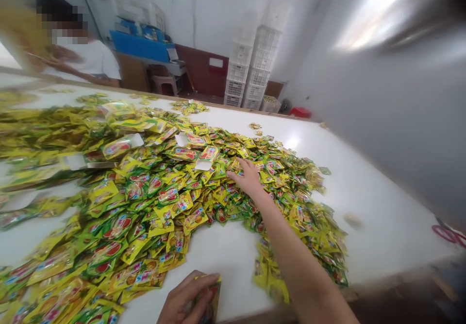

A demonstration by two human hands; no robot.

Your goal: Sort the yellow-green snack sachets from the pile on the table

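Note:
My right hand (pixel 248 177) reaches out over a big heap of small yellow and green sachets (pixel 171 197) on the white table. Its fingers are apart and touch the sachets under them; I see nothing held in it. Near the front edge, my left hand (pixel 191 297) is closed round a small printed pack (pixel 214 300) with a yellow top edge. My fingers cover most of the pack, so I cannot tell whether it is a carton or sachets. Several printed cartons with white flaps, such as one carton (pixel 207 156), lie on the heap beyond my right hand.
The white table (pixel 378 207) has red-handled scissors (pixel 449 234) at its right edge. Across the table, a person in a white top (pixel 87 59) is at the far left. Stacked white crates (pixel 257 78), a blue-topped desk (pixel 140 47) and a stool (pixel 163 78) stand behind.

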